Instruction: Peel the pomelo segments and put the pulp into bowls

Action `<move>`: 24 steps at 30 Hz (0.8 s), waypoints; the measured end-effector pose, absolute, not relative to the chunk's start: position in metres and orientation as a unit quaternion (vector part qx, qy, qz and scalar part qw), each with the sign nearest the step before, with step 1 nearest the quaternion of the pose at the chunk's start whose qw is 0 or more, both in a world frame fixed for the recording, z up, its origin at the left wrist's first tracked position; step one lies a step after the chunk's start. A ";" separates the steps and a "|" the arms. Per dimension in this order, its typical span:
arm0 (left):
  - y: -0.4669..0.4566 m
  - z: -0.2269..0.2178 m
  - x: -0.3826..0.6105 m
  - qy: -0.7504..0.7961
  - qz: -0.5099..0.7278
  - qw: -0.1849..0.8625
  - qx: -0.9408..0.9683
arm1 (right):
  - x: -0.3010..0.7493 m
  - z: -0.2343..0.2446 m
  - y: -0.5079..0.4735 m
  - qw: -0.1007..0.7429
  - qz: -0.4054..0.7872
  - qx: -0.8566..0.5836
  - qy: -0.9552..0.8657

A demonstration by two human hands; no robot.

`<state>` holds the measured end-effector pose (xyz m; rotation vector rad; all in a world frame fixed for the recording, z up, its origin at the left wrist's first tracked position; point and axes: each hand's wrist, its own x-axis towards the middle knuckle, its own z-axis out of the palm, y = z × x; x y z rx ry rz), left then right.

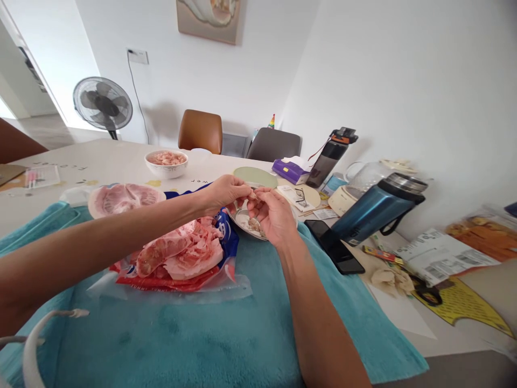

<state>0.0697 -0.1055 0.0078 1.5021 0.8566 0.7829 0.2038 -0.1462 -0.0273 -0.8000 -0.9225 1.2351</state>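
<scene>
My left hand (229, 195) and my right hand (277, 213) meet fingertip to fingertip above a metal bowl (258, 237). Both pinch a small piece of pomelo, mostly hidden by the fingers. Pale peelings and scraps lie in the bowl. Below my left forearm, a partly broken pink pomelo (189, 253) rests on a red and blue plastic bag (230, 237). Behind that forearm sits a hollow pomelo rind (125, 198), pink inside. Farther back, a white bowl (166, 171) is heaped with pink pomelo flesh (166, 158).
A teal towel (181, 334) covers the near table. To the right are a phone (335, 248), a tilted-looking blue flask (369, 213), a dark bottle (329, 159), a glass kettle (367, 180), eyeglasses (301, 197), a purple tissue pack (290, 171) and scissors (428, 293). A white cable (32, 345) lies near left.
</scene>
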 end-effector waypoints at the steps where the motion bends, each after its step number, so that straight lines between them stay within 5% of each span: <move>1: -0.104 0.006 0.070 0.369 0.337 0.574 0.648 | 0.204 -0.028 -0.146 0.645 0.546 -0.351 -0.403; 11: -0.096 -0.007 0.076 0.375 0.340 0.540 0.673 | 0.203 -0.028 -0.145 0.648 0.524 -0.388 -0.392; 24: -0.100 0.000 0.073 0.316 0.324 0.636 0.625 | 0.202 -0.028 -0.143 0.646 0.540 -0.370 -0.393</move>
